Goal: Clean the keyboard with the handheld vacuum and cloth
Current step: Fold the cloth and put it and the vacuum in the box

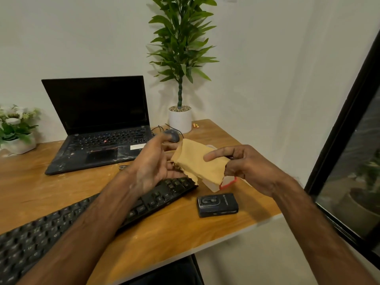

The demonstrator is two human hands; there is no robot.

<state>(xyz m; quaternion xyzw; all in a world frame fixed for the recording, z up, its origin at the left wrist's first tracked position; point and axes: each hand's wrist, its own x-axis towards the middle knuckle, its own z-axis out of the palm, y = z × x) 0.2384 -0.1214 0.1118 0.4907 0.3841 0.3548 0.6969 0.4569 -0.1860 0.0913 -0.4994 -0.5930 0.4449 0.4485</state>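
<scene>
**Gather the cloth into a firm pad before wiping**

The right hand (242, 167) pinches the right edge of the soft mustard-yellow cloth (197, 161), index finger stretched across it. The left hand (152, 163) lies almost straight-fingered under the cloth's left edge. The cloth hangs over the right end of the long black keyboard (156, 198). Best, I judge, to fold it taut, then wipe lightly along the key rows.

A wooden table (30, 188) stands against a white wall. An open laptop (98, 124) sits at the back, its screen dark and its palm rest smudged. To its left is a pot of white flowers (14, 120), and to its right a tall plant (181, 48) in a white pot (180, 120), with a grey mouse (173, 135) just in front. A small black box (217, 204) lies near the table's right edge. A dark window frame (349, 112) runs down the right.
</scene>
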